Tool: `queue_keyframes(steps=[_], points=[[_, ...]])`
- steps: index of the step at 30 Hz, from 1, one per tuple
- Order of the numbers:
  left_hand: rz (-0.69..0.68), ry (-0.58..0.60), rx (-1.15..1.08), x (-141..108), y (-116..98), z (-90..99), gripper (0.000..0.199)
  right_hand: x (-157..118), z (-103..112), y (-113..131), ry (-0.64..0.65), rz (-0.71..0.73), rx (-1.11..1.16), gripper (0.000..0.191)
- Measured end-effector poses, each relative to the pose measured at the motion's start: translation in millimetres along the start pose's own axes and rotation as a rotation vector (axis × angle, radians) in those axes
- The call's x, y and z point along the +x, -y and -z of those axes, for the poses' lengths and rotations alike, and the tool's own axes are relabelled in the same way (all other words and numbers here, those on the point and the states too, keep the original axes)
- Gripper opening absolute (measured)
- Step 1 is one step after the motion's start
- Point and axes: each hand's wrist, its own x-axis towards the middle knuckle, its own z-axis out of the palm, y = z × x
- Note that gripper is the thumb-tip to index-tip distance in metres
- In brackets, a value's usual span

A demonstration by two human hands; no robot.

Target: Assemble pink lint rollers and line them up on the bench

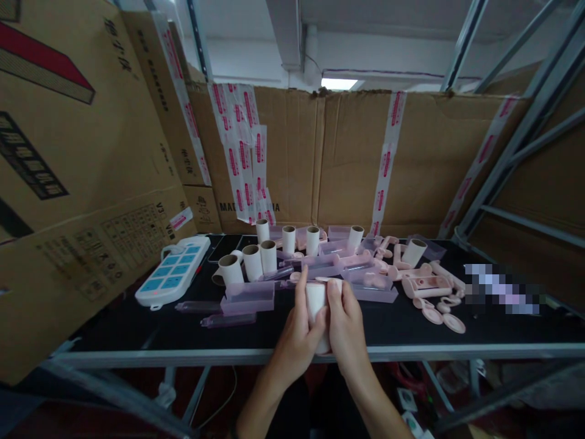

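Both hands hold one white roll [316,305] upright at the front edge of the black table. My left hand [299,332] wraps its left side, with the index finger pointing up along it. On the right side, my right hand [346,320] closes round the roll, its fingers near the top. A thin pale piece shows at the roll's upper end; its shape is partly hidden by the fingers. Just behind the hands lie purple translucent trays [372,289] and small pink parts [295,277].
White cardboard tubes [251,263] stand at the left and back. A white and blue power strip [173,272] lies far left. Pink plastic parts [427,285] are heaped at the right. Cardboard walls [347,164] enclose the back and left. A metal rail [183,360] runs along the front.
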Motion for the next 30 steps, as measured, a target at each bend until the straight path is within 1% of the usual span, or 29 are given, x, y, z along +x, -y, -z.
queue_keyframes(steps=[3,6,9,12,16,20,22,24,26,27,29,30], points=[[-0.009,0.029,-0.032,1,-8,-0.1,0.071,-2,3,6,0.026,0.017,0.030,0.038],[-0.020,0.031,-0.055,0,-16,0.3,0.071,-3,5,10,0.052,0.031,0.067,0.039],[-0.023,0.020,-0.074,0,-20,0.2,0.069,-4,6,13,0.051,0.033,0.086,0.038],[-0.029,-0.002,-0.077,-1,-20,-0.6,0.068,-7,6,15,0.047,0.019,0.123,0.035],[-0.051,-0.029,-0.024,-3,-16,-0.6,0.070,-12,6,16,0.050,-0.011,0.205,0.032],[-0.054,-0.040,-0.055,-3,-15,-0.8,0.064,-13,8,18,0.061,-0.018,0.219,0.032],[-0.049,-0.105,-0.154,-1,-16,-2.4,0.059,-13,9,17,0.100,-0.022,0.238,0.036],[-0.011,-0.225,-0.321,3,-16,-5.5,0.054,-14,9,15,0.162,-0.010,0.252,0.043],[0.085,-0.319,-0.534,8,-15,-9.4,0.053,-17,8,10,0.210,0.043,0.205,0.049],[0.149,-0.344,-0.638,10,-14,-11.3,0.052,-19,7,8,0.222,0.088,0.153,0.050],[0.279,-0.353,-0.796,12,-12,-14.6,0.052,-25,7,3,0.231,0.187,0.032,0.052],[0.328,-0.355,-0.840,13,-12,-15.7,0.053,-27,8,1,0.236,0.231,-0.016,0.053]])
